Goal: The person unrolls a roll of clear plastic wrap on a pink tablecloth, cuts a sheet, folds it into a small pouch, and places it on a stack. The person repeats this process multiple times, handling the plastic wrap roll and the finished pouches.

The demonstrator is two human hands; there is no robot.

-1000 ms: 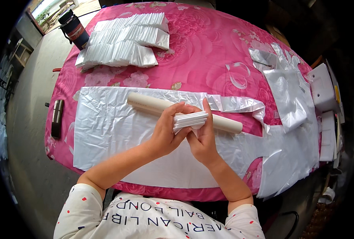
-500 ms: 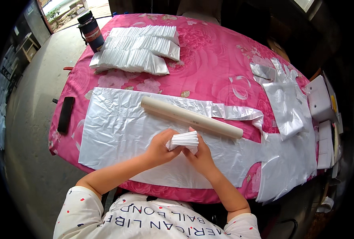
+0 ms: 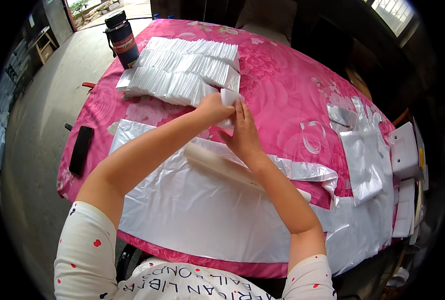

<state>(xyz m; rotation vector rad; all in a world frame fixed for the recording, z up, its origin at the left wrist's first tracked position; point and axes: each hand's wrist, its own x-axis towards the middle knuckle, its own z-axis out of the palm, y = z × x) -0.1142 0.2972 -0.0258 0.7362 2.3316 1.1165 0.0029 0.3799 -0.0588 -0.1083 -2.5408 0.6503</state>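
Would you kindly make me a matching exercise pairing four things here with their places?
1. Dark bottle
2. Pale tube
3. Black flat object
4. Folded white bundle

A. Lying on the white plastic sheet
B. Between the left hand and right hand
C. Standing beside the white stacks
D. Lying left of the white plastic sheet

Pairs: 1-C, 2-A, 3-D, 4-B

Small workshop, by the look of it; whether part of a home, I can't tell from here. Bare grey floor [image 3: 37,160], open doorway [image 3: 132,10] with stones [image 3: 102,8] and greenery [image 3: 78,5] outside, barred window [image 3: 393,15]. Domestic note: the counter [image 3: 282,75] wears a pink flowered cloth [image 3: 275,117]. Work signs: rows of folded white plastic [image 3: 182,62], broad sheets of film [image 3: 202,220], a pale tube [image 3: 217,162]. Plain wooden stand [image 3: 44,50] near the doorway.
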